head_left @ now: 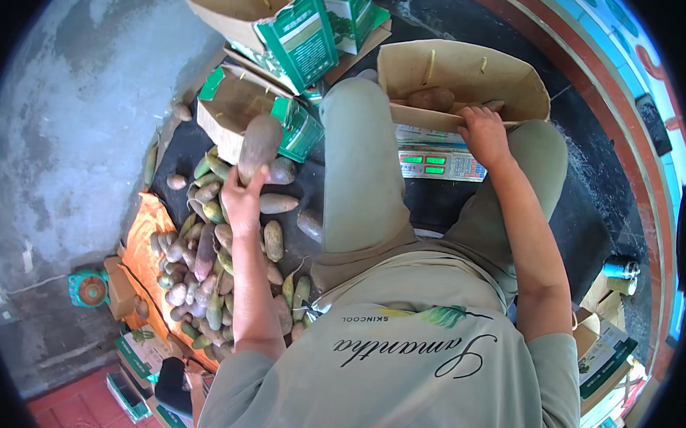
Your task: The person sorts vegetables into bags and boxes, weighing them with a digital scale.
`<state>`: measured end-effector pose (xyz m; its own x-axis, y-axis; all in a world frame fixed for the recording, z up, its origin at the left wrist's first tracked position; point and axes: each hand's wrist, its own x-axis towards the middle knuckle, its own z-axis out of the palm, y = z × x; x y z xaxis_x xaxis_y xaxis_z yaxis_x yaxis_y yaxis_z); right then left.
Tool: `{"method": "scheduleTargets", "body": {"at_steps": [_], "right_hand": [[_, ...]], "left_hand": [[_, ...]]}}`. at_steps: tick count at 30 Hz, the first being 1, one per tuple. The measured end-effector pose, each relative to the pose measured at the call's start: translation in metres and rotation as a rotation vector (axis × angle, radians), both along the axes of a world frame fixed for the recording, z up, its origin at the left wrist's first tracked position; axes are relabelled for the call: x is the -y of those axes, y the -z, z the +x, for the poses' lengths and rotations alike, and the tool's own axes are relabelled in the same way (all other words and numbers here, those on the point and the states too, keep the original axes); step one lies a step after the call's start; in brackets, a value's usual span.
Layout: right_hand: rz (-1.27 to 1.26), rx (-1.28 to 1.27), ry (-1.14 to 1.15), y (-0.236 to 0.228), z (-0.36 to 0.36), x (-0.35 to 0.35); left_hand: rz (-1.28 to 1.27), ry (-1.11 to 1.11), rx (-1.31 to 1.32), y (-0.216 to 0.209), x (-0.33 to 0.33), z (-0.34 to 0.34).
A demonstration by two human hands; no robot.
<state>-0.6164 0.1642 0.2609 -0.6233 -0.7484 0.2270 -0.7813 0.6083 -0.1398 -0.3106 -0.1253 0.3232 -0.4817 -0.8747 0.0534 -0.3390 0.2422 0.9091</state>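
Note:
My left hand (242, 200) grips the lower end of a large, long radish (260, 143) with dull purple-brown skin. It is raised beside a smaller open carton (226, 109), above a heap of green and purple radishes (207, 258). My right hand (484, 132) is closed over the near rim of a wide brown paper bag (510, 72) with yellow cord handles. Inside that bag lie a few radishes (431, 98), partly hidden by its wall. Under the bag stands a digital scale (437, 165) with lit green displays, between my knees.
More green-and-brown bags (297, 47) stand at the far left. An orange sheet (147, 240) lies under the heap's left side. A small teal device (89, 288) sits by the grey wall. Cartons (606, 355) and cans (621, 269) are at the right.

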Motion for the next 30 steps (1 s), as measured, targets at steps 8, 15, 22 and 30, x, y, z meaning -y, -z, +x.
{"method": "scheduleTargets", "body": {"at_steps": [8, 15, 22, 30], "right_hand": [[-0.416, -0.147, 0.014, -0.063, 0.034, -0.056], [-0.428, -0.001, 0.463, -0.049, 0.125, -0.191], [-0.223, 0.503, 0.827, 0.075, 0.296, -0.301], [0.177, 1.299, 1.119, 0.191, 0.462, -0.294]], "left_hand": [[-0.517, 0.361, 0.074, -0.087, -0.038, -0.153], [-0.421, 0.613, 0.079, -0.024, -0.045, -0.236], [-0.771, 0.726, 0.093, -0.021, -0.049, -0.252], [-0.779, 0.716, 0.06, -0.014, -0.032, -0.251]]}}
